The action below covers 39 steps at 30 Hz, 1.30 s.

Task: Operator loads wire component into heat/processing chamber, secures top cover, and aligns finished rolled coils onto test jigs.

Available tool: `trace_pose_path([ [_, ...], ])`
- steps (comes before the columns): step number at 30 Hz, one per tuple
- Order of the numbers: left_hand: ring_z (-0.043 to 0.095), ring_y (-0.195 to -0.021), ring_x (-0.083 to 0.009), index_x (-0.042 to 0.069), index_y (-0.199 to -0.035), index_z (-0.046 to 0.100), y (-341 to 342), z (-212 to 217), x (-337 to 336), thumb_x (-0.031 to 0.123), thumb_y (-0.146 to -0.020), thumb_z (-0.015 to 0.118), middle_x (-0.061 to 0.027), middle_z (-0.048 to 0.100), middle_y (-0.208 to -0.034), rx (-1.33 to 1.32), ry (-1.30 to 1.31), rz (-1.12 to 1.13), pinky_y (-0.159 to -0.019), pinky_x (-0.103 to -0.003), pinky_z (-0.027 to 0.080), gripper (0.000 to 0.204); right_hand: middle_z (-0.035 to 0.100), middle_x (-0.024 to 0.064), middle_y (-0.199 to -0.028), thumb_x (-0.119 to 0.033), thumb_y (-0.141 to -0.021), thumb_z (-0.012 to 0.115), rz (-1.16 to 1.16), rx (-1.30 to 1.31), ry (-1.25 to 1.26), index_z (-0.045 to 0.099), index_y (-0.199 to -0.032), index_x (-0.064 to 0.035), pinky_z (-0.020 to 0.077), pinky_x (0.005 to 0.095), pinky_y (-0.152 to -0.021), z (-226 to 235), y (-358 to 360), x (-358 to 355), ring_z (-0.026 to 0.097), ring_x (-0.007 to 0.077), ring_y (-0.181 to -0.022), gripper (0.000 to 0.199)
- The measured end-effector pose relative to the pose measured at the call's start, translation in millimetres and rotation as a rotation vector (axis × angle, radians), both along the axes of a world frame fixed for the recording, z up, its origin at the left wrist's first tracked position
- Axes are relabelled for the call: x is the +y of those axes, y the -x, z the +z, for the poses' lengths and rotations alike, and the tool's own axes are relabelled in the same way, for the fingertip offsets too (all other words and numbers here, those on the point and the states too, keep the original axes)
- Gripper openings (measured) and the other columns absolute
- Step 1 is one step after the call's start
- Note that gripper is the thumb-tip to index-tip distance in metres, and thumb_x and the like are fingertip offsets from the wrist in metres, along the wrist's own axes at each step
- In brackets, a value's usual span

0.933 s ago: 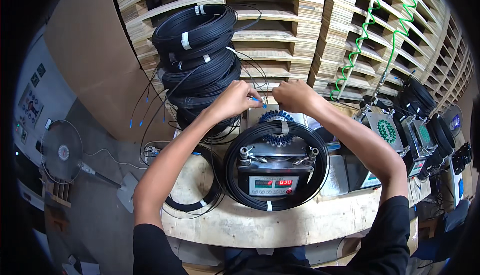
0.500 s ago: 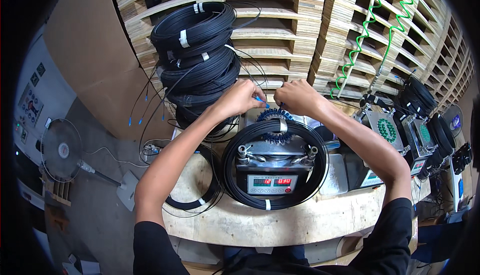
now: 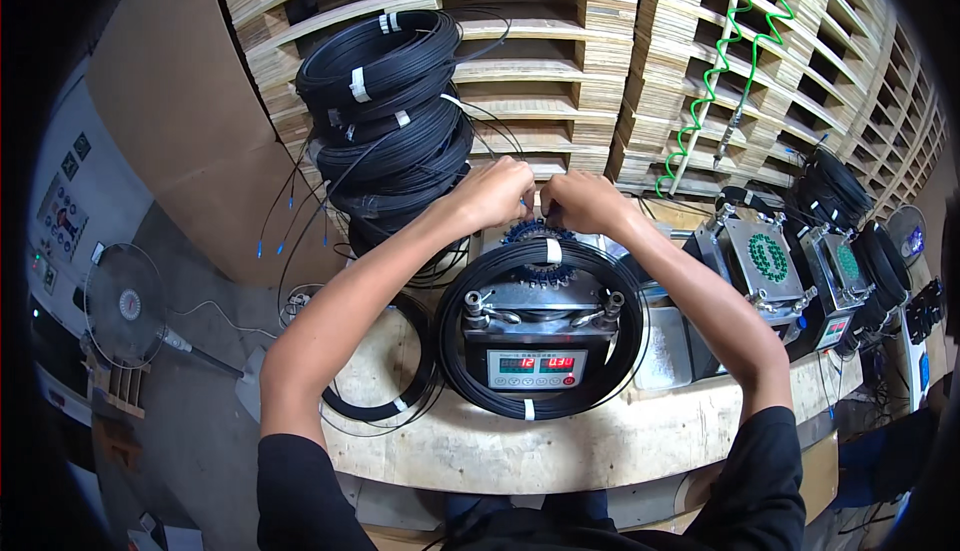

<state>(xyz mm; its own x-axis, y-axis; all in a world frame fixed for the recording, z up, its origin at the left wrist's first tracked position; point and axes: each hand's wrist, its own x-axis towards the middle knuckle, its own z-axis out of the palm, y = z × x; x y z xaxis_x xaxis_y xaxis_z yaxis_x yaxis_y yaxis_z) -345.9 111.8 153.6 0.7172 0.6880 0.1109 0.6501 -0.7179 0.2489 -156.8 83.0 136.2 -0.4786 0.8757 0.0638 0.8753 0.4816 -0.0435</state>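
Stacked pale wooden pallets (image 3: 560,61) wall off the far side of your plywood bench (image 3: 560,441). Left of the grey winding machine with the red digital display (image 3: 537,336) leans a tall stack of tied black cable coils (image 3: 385,121); a single flat coil (image 3: 385,391) lies beside the machine's base. Wound round the machine sits the black cable coil with white tape bands (image 3: 545,251). Your left hand (image 3: 492,194) and right hand (image 3: 583,201) meet at its far edge, fingertips pinched on a white band. The cable looks springy and light, likely to unwind, so grip at the taped bundles. Right of the machine stand similar winders (image 3: 765,256).
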Motion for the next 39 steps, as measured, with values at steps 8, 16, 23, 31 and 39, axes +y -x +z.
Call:
trace_pose_path([
  [8,0.071,-0.086,-0.0373,0.001,-0.081,0.074,-19,5,4,0.014,-0.074,0.082,-0.0228,0.071,-0.085,0.118,-0.001,0.036,-0.075,-0.045,0.056,0.017,0.073,0.0154,-0.097,-0.017,-0.077,0.078,-0.066,0.220,0.068,0.076,-0.098,-0.0113,0.0554,0.0450,-0.080,-9,-10,-4,0.069,0.0340,-0.096,0.022],
  [16,0.072,-0.088,-0.0351,0.003,-0.083,0.075,-39,5,-5,0.007,-0.072,0.076,-0.0228,0.071,-0.088,0.162,-0.101,0.060,-0.075,-0.044,0.056,0.011,0.073,0.0162,-0.098,-0.020,-0.077,0.079,-0.089,0.282,0.099,0.077,-0.101,-0.0137,0.0560,0.0458,-0.083,-16,-18,3,0.070,0.0350,-0.097,0.025],
  [23,0.073,-0.083,-0.0327,0.002,-0.080,0.075,-32,-11,12,0.007,-0.072,0.075,-0.0198,0.072,-0.083,0.153,0.051,0.075,-0.074,-0.043,0.057,0.010,0.074,0.0174,-0.092,-0.018,-0.084,0.077,0.056,0.360,0.158,0.074,-0.107,-0.0039,0.0556,0.0380,-0.077,-18,-24,9,0.071,0.0279,-0.085,0.028],
  [31,0.061,-0.119,-0.0370,-0.004,-0.131,0.061,-25,-36,37,0.072,-0.095,0.043,-0.0265,0.065,-0.123,0.176,0.300,-0.190,-0.102,-0.041,0.048,0.086,0.074,0.0110,-0.103,-0.041,-0.095,0.063,-0.054,0.527,0.370,0.072,-0.119,-0.0107,0.0545,0.0342,-0.080,-32,-97,84,0.069,0.0214,-0.093,0.040],
  [39,0.064,-0.097,-0.0251,-0.001,-0.118,0.071,-25,-26,38,0.083,-0.090,0.034,-0.0194,0.071,-0.099,0.148,0.535,0.022,-0.091,-0.040,0.050,0.095,0.059,0.0005,-0.068,-0.026,-0.090,0.062,-0.350,0.676,0.499,0.069,-0.093,-0.0014,0.0412,0.0266,-0.044,-47,-74,84,0.052,0.0114,-0.052,0.026],
])
